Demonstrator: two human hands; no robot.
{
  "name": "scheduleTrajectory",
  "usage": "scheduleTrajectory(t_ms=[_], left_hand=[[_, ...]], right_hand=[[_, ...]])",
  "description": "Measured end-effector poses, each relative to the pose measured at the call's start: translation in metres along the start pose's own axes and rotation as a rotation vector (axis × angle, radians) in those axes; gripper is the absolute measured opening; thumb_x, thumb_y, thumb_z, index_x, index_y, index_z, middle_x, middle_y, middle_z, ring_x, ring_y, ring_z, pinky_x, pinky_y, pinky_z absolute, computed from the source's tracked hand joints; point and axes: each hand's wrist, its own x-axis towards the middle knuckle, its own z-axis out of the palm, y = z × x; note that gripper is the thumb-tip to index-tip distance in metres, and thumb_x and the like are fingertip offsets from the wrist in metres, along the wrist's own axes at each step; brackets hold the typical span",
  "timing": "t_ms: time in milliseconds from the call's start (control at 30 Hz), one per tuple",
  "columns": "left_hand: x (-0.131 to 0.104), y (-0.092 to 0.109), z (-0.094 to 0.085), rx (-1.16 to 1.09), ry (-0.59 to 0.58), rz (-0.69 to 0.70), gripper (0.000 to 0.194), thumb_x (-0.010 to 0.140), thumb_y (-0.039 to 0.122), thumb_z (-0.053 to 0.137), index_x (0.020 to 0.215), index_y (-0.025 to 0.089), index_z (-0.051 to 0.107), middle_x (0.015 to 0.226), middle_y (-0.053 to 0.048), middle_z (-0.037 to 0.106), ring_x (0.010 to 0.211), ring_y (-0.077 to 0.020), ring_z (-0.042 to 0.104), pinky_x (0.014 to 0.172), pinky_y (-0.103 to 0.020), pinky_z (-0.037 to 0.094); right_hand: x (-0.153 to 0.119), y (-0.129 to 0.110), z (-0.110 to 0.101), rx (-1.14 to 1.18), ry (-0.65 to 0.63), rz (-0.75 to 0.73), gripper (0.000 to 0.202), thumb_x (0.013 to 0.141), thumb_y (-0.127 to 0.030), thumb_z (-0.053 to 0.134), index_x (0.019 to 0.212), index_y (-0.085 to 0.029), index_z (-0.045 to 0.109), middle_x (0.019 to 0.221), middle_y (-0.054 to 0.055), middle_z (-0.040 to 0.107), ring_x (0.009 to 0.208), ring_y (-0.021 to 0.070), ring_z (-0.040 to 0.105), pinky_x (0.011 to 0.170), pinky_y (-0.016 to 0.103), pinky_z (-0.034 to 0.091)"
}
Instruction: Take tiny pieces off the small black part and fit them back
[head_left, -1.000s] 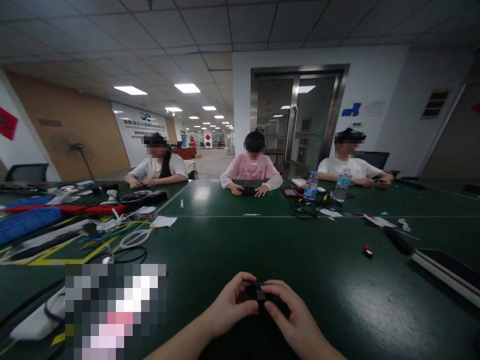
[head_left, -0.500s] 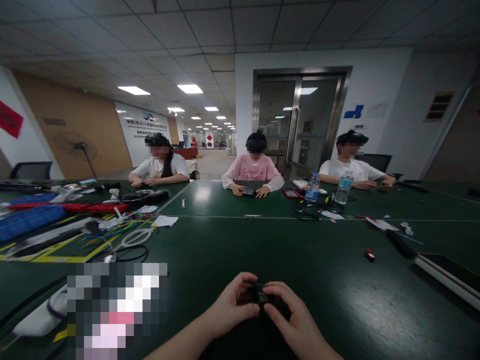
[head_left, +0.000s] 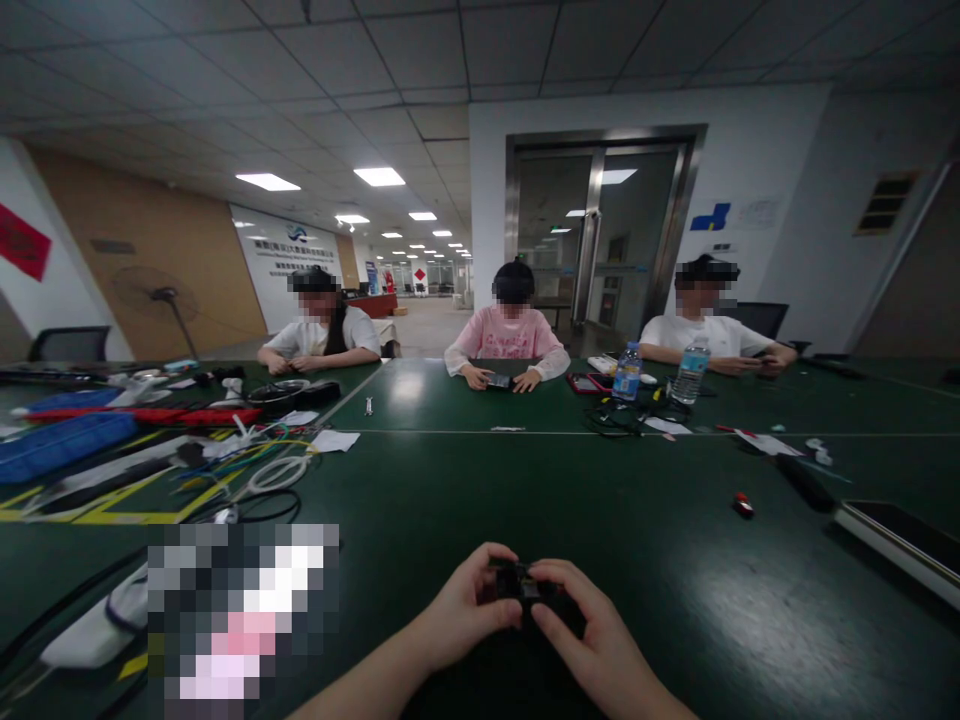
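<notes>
Between my two hands is a small black object [head_left: 529, 590] with a lighter patch near its middle; its kind is too dark to make out. My left hand [head_left: 472, 605] is closed on its left side, thumb at the near edge and fingers over the far side. On the right side, my right hand [head_left: 581, 615] grips it the same way, with the thumb close to the left thumb. Fingers cover much of the object. Both hands are low over the dark green table [head_left: 420, 500], near its front edge.
To the left lie a white power strip [head_left: 97, 625], coiled cables [head_left: 277, 475] and a blue tray [head_left: 67, 445]. A small red item [head_left: 743, 504] and a flat white-edged device [head_left: 900, 545] lie right. Water bottles [head_left: 690, 372] stand farther back. Three people sit across, one in a pink shirt [head_left: 510, 333].
Both hands keep hold of the black object, which looks slightly turned, and the right hand has shifted a little rightward. The view has moved slightly. The person at far right has raised their hands a bit.
</notes>
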Motion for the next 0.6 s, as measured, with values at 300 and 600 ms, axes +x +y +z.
scheduleTrajectory(t_ms=[300,600], left_hand=[[0.0004,-0.0042,-0.0038,-0.029,-0.045,0.016,0.047,0.067,0.02,0.072,0.106,0.02,0.045,0.098,-0.005,0.06,0.08,-0.014,0.06,0.072,-0.03,0.044],[0.0021,-0.0058,-0.0049,-0.047,-0.025,0.039,0.045,0.073,0.028,0.068,0.109,0.02,0.043,0.089,-0.004,0.061,0.071,-0.013,0.061,0.068,-0.029,0.042]], right_hand=[[-0.0008,0.0011,-0.0021,-0.012,-0.019,0.03,0.021,0.081,-0.03,0.055,0.101,-0.026,0.062,0.115,0.007,0.057,0.11,0.0241,0.052,0.096,0.038,0.041],[0.0047,0.0049,-0.0018,-0.008,0.005,0.044,0.021,0.08,-0.028,0.056,0.1,-0.026,0.063,0.115,0.006,0.058,0.109,0.0235,0.053,0.095,0.037,0.04]])
